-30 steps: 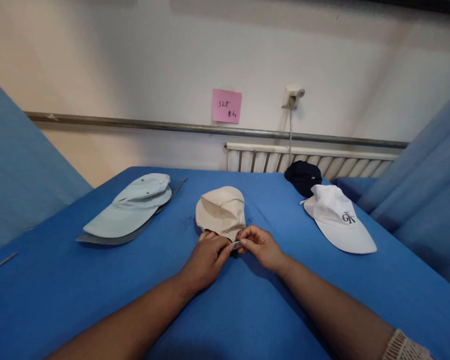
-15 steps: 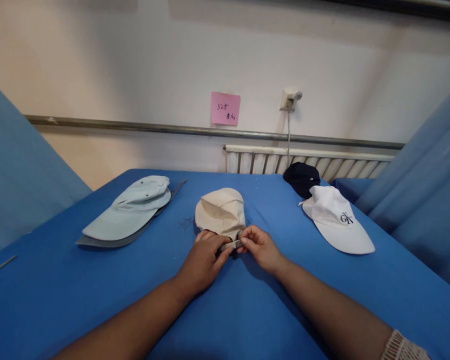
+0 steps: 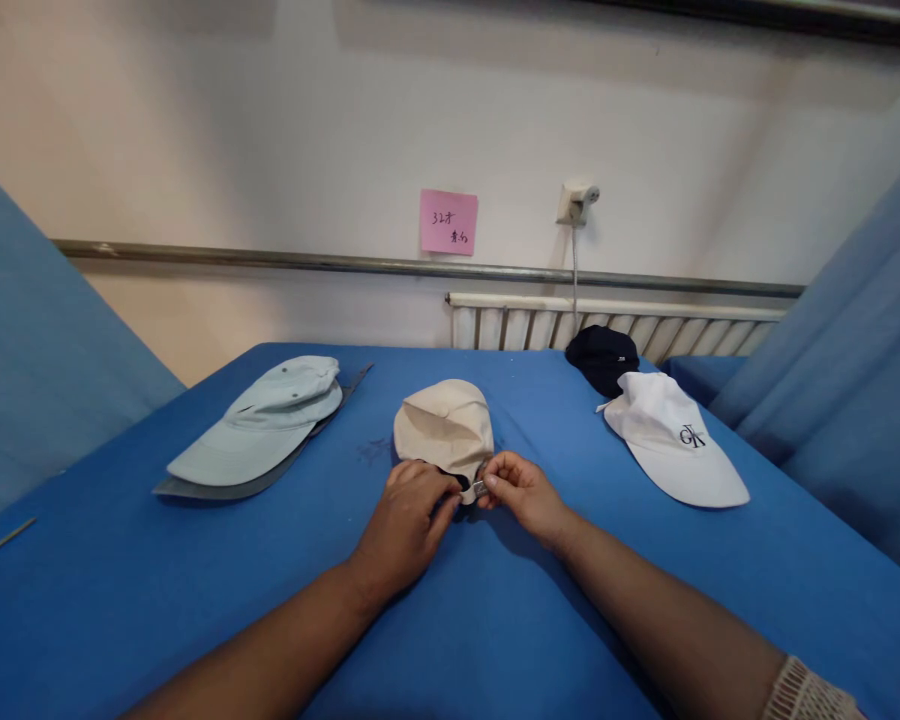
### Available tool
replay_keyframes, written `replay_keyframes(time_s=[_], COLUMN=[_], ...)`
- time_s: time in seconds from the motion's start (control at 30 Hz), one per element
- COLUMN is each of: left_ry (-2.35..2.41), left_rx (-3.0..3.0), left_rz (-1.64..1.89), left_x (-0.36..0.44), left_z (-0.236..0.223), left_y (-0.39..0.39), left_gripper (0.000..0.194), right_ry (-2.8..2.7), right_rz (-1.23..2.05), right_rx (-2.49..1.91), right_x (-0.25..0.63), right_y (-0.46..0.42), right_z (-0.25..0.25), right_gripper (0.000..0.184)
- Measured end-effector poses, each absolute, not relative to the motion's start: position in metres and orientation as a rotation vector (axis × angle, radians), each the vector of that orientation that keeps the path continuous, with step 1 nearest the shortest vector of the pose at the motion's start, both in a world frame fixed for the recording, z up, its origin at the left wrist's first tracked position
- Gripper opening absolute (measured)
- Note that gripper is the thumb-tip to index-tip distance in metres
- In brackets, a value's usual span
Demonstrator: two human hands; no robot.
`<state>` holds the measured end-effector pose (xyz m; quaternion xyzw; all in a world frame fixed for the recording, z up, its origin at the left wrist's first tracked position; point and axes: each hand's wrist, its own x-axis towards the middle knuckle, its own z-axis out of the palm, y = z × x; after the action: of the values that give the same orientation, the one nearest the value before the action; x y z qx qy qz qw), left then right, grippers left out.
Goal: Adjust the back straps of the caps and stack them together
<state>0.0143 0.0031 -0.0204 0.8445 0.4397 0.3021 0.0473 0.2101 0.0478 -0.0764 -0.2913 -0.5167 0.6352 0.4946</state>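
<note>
A beige cap [image 3: 444,428] lies in the middle of the blue table [image 3: 195,590], its back opening toward me. My left hand [image 3: 407,520] is closed on the cap's back strap at the near edge. My right hand [image 3: 520,492] pinches the small metal buckle [image 3: 479,489] of that strap between thumb and forefinger. The two hands meet at the buckle.
A pale blue cap [image 3: 259,423] rests on a grey one at the left. A white cap [image 3: 673,437] with a dark logo and a navy cap [image 3: 602,356] lie at the right. Blue cloth panels rise on both sides; a radiator [image 3: 615,322] and pink note [image 3: 448,222] are on the wall.
Both hands have stayed at the strap, with small finger movements. The dark gap at the cap's back opening now shows between the hands. The camera has tilted slightly.
</note>
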Motion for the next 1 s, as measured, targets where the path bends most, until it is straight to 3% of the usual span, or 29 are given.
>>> replay_keyframes(time_s=[0.77,1.0], left_ry=[1.351,1.416], left_rx=[2.622,2.609], left_rz=[1.041,1.369], left_x=[0.020,-0.001], left_z=[-0.021,-0.011], left_y=[0.000,0.003], left_gripper=[0.007,0.026], right_ry=[-1.098,-0.951], right_rz=[1.739,1.778], right_rx=[-0.631,-0.602], right_x=[0.211,0.218], right_y=[0.042,0.043], right_z=[-0.071,-0.062], right_gripper=[0.034,0.036])
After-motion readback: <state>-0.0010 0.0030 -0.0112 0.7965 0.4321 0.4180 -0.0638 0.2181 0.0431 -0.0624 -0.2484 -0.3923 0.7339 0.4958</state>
